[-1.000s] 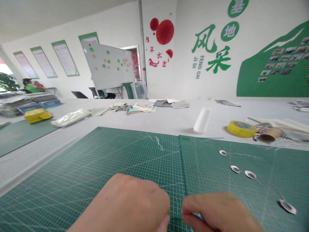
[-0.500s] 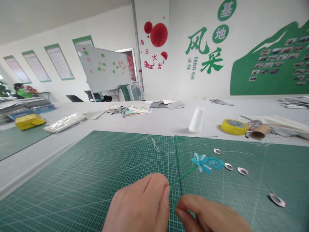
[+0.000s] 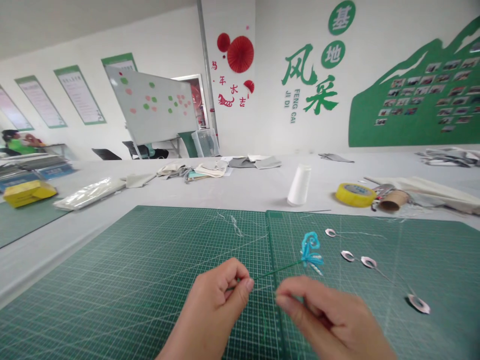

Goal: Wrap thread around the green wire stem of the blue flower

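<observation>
Place: a craft workshop or training room is indicated.
Under the fingers (image 3: 300, 295): a gridded green cutting mat (image 3: 150, 260) is laid on a long white table (image 3: 240, 192).
Just beyond the fingers: a cone of white thread (image 3: 299, 186), a yellow tape roll (image 3: 354, 195) and fabric pieces (image 3: 198, 169) are set out.
Far beyond the fingers: a whiteboard (image 3: 150, 105) with stuck-on dots is stood, and wall posters (image 3: 78, 95), green Chinese lettering (image 3: 309, 77) and a green photo display (image 3: 423, 100) are mounted.

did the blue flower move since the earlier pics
Yes, it spun. Against the seam of the green cutting mat, the curl of the blue flower pointed away from the seam before and now points toward the mat's far edge.
</observation>
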The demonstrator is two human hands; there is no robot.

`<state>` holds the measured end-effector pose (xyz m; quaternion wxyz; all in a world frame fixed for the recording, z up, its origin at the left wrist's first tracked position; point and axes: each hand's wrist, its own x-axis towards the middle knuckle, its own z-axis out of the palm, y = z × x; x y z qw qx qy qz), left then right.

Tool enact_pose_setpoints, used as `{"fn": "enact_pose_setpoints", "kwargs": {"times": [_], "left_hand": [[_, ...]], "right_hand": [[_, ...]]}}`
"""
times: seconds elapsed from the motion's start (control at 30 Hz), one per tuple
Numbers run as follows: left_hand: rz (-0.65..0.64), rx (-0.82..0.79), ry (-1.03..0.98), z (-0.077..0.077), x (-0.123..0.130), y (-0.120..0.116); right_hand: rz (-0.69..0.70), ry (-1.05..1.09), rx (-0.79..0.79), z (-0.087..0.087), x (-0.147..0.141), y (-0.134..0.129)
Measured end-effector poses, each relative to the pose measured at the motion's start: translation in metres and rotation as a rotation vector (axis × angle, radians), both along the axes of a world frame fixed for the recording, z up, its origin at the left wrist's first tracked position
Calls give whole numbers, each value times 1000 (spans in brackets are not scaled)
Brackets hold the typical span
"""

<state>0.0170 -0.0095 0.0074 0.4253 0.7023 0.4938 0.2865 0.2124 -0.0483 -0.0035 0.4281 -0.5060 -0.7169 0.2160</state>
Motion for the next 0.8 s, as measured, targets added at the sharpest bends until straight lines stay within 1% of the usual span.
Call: {"fn": "enact_pose_setpoints", "kwargs": {"times": [0.07, 0.1, 0.13, 0.17, 0.2, 0.27, 0.33, 0.4, 0.47, 0.5, 0.53, 0.57, 0.6, 0.63, 0.67, 0.7, 0.73, 0.77, 0.8], "left_hand": [[-8, -17, 46, 0, -10, 2], [-24, 4, 80, 0, -15, 3], [-49, 34, 131, 0, -20, 3], [-72, 77, 184, 1, -24, 3], [-120, 126, 235, 2, -27, 3], [-269, 190, 332, 6, -30, 1], [-411, 206, 377, 11, -32, -1], [-506, 173, 357, 15, -35, -3], [-542, 144, 272, 18, -38, -2], [-523, 138, 200, 18, -40, -2], [-475, 127, 113, 17, -40, -1], [-386, 111, 10, 17, -39, 0], [-263, 81, -103, 15, -36, 1], [-153, 21, -227, 14, -32, 2], [-55, -71, -351, 12, -25, 2], [16, -184, -472, 11, -17, 3], [33, -307, -577, 9, -8, 3], [31, -402, -667, 8, 1, 3], [3, -470, -742, 8, 10, 2]], "right_hand": [[-177, 133, -49, 13, 23, 7], [-229, 241, -100, 20, 35, 13], [-285, 406, -96, 26, 46, 19], [-272, 569, -124, 31, 54, 25], [-239, 683, -142, 36, 61, 31], [-161, 837, -214, 44, 67, 43], [-96, 952, -272, 49, 70, 51], [-75, 1074, -238, 51, 75, 55], [-113, 1170, -122, 51, 87, 56], [-159, 1201, -56, 50, 95, 54], [-223, 1221, -9, 48, 105, 51], [-291, 1231, 8, 45, 114, 48], [-399, 1238, 33, 40, 122, 43], [-476, 1218, -4, 34, 126, 39], [-523, 1199, -25, 26, 128, 34], [-535, 1168, -81, 18, 125, 29], [-566, 1069, -135, 11, 117, 25], [-585, 1031, -163, 4, 106, 20], [-528, 976, -230, -2, 92, 17]]}}
